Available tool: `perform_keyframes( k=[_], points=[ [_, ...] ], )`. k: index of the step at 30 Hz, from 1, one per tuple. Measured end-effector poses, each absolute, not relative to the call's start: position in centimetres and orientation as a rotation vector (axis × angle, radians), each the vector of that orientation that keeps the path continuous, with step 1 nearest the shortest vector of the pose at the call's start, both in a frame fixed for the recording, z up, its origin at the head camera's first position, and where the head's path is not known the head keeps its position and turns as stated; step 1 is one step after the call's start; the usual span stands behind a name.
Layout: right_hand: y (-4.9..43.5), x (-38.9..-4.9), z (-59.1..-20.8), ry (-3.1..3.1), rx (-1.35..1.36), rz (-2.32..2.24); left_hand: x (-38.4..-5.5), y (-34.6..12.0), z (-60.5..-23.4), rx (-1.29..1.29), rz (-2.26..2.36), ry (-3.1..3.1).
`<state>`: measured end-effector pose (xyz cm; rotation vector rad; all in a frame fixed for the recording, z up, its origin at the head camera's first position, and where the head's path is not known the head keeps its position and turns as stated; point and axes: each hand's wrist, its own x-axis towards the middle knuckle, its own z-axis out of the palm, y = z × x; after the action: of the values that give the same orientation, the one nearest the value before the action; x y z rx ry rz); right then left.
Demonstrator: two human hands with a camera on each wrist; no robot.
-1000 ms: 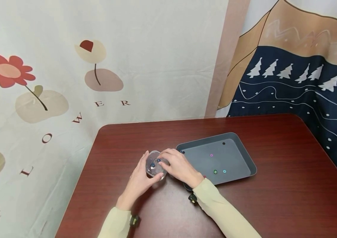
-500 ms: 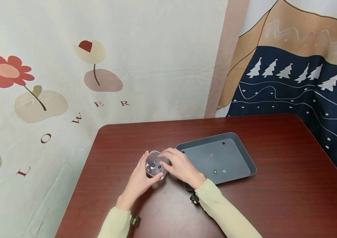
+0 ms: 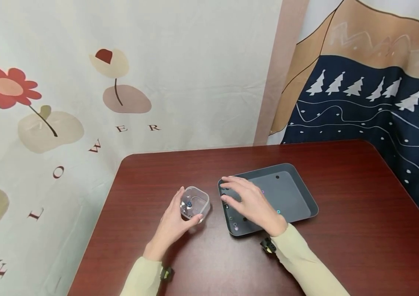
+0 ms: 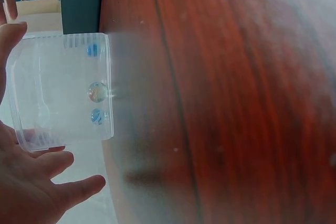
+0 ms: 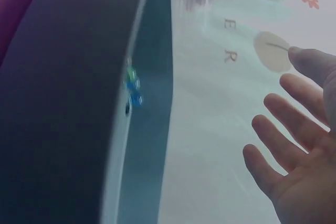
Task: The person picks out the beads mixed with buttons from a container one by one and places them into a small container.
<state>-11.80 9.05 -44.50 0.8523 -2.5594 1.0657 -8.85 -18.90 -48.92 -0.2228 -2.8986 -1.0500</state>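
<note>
My left hand (image 3: 172, 224) holds a small clear plastic box (image 3: 203, 206) on the table, thumb on the near side and fingers round the left side. Inside, the left wrist view shows a blue glass marble (image 4: 93, 50), a multicoloured clear one (image 4: 97, 92) and another blue swirled one (image 4: 97, 116). My right hand (image 3: 251, 201) hovers over the left part of a grey tray (image 3: 298, 197), fingers spread and holding nothing. Blue and green marbles (image 5: 134, 85) lie by the tray's wall in the right wrist view.
Several small pieces, such as a clear one (image 3: 236, 228), lie along the tray's left side. Farther right are a cyan ring (image 3: 278, 212) and a dark piece (image 3: 277, 177). A printed curtain (image 3: 202, 82) hangs behind the brown table (image 3: 216, 267).
My right hand has left the clear box and moved right, over the tray, with its fingers now spread. My left hand keeps its hold on the box.
</note>
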Motion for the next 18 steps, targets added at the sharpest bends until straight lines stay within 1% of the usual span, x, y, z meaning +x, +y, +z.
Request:
perform_keyframes(
  k=[8, 18],
  points=[
    [13.3, -11.1, -44.3, -2.664, 0.784, 1.051, -8.7, -18.9, -49.0, -0.196, -1.057, -2.903],
    [18.3, -10.5, -45.9, -2.782, 0.738, 1.007, -8.6, -18.9, -49.1, -0.201, -1.057, -2.896]
  ],
)
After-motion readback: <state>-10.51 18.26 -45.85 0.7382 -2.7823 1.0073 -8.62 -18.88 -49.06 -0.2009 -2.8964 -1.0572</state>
